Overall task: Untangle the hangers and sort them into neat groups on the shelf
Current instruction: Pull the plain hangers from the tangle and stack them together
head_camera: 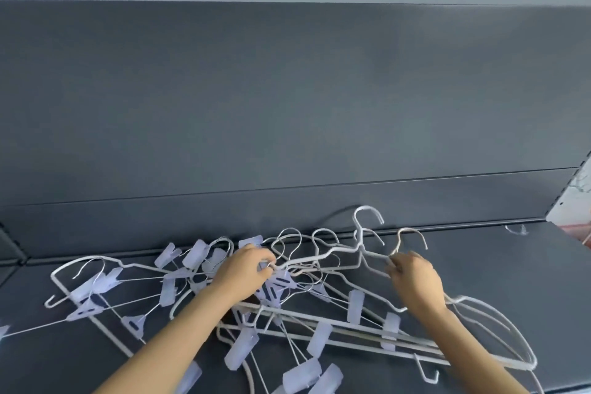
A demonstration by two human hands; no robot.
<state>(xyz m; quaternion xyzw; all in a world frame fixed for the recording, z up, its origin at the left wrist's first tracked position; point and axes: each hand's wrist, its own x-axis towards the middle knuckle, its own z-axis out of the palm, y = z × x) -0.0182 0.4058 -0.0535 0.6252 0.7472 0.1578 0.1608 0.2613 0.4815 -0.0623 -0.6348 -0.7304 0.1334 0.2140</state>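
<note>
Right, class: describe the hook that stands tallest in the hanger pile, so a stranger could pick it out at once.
Start at the dark shelf and find the tangled pile of white hangers near its back wall. Look between the left hand and the right hand, nearer the right. The tallest hook is thick and white and rises above the thinner hooks beside it.

The pile of hangers [287, 307] runs off the picture's near edge, several clips [303, 376] cut short there, and one wire leaves at the left edge. The left hand [244, 272] and right hand [415, 281] cover the wires beneath them. Which hanger each hook belongs to cannot be told. The white object [575, 198] far right is cropped.
</note>
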